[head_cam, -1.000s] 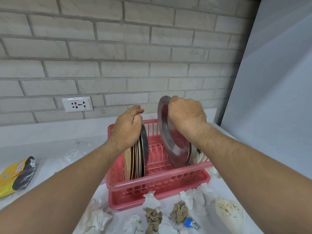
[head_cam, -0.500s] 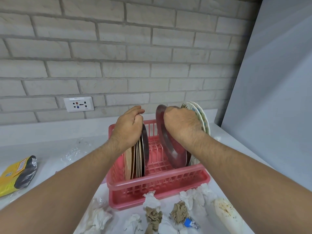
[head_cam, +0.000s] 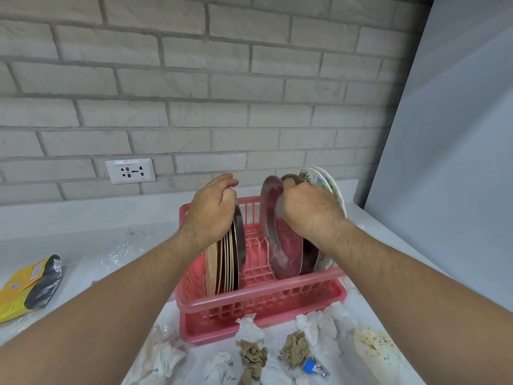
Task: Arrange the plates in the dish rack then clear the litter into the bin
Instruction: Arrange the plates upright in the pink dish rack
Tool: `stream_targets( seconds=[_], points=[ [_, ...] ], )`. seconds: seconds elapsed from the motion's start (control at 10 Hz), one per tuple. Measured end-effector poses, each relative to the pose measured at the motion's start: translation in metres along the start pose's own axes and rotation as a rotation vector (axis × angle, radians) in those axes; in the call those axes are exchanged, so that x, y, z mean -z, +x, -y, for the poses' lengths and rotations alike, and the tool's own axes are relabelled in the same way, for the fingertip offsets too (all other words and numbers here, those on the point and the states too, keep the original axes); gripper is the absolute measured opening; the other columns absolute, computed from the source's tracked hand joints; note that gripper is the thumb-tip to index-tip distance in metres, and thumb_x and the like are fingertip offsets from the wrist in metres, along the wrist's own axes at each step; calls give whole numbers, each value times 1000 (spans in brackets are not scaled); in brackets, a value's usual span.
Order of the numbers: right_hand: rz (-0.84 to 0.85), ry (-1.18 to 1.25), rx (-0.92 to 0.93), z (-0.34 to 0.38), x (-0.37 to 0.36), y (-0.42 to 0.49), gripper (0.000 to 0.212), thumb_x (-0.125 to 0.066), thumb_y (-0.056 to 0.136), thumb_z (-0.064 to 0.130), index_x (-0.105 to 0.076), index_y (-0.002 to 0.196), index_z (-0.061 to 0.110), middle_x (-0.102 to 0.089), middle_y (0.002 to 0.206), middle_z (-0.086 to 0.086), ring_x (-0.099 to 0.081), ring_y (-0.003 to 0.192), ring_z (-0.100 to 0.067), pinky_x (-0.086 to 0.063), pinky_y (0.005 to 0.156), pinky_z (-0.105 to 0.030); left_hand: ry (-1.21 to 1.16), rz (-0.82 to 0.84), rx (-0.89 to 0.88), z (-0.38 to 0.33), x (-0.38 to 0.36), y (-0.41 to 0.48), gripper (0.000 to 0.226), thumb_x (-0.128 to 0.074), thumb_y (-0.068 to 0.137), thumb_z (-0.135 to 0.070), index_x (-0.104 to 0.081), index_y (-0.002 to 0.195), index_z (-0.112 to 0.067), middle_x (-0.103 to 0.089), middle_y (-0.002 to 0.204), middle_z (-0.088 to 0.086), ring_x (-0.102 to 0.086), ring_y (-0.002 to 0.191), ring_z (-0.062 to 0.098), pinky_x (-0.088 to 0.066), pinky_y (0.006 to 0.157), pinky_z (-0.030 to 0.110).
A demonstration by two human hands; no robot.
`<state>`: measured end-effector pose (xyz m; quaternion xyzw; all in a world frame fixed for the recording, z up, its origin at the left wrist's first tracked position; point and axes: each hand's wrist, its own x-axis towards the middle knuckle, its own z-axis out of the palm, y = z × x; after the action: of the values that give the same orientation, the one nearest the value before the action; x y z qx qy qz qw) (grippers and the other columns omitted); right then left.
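Note:
A pink plastic dish rack (head_cam: 258, 301) stands on the white counter. My left hand (head_cam: 212, 211) grips the top of a stack of several upright plates (head_cam: 229, 259) at the rack's left side. My right hand (head_cam: 308, 215) grips the rims of steel plates (head_cam: 280, 245) standing in the right half, its fingers curled between two of them. Behind those lean white floral plates (head_cam: 326, 182). Crumpled white tissues (head_cam: 248, 327) and brown paper wads (head_cam: 252, 357) lie in front of the rack. No bin is in view.
A yellow and black packet (head_cam: 27, 287) lies at the left edge on clear plastic wrap (head_cam: 125, 248). A stained white wrapper (head_cam: 374, 348) and a small blue item (head_cam: 312, 366) lie at the front right. A grey panel (head_cam: 449, 162) rises on the right; a wall socket (head_cam: 130, 170) sits behind.
My right hand lowered the steel plate into the rack's right side beside another steel plate, uncovering the floral plates behind. My left hand stayed on the left stack.

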<state>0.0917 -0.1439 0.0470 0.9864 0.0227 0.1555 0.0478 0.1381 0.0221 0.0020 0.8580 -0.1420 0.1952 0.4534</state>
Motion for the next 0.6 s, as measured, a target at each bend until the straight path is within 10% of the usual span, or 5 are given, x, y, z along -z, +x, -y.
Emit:
stream_targets(
  seconds=[0.6],
  points=[
    [158,85,-72,1,-1,0,71,-52,85,-7,-22,149,7,-58,100,-10,-44,63,-16,-38,47,-29,-30,-9,-2,0,-1,-1,41,-33,97,-11,-56,132,-14,-45,146,-4,-34,136,5,-17,107,13]
  ],
)
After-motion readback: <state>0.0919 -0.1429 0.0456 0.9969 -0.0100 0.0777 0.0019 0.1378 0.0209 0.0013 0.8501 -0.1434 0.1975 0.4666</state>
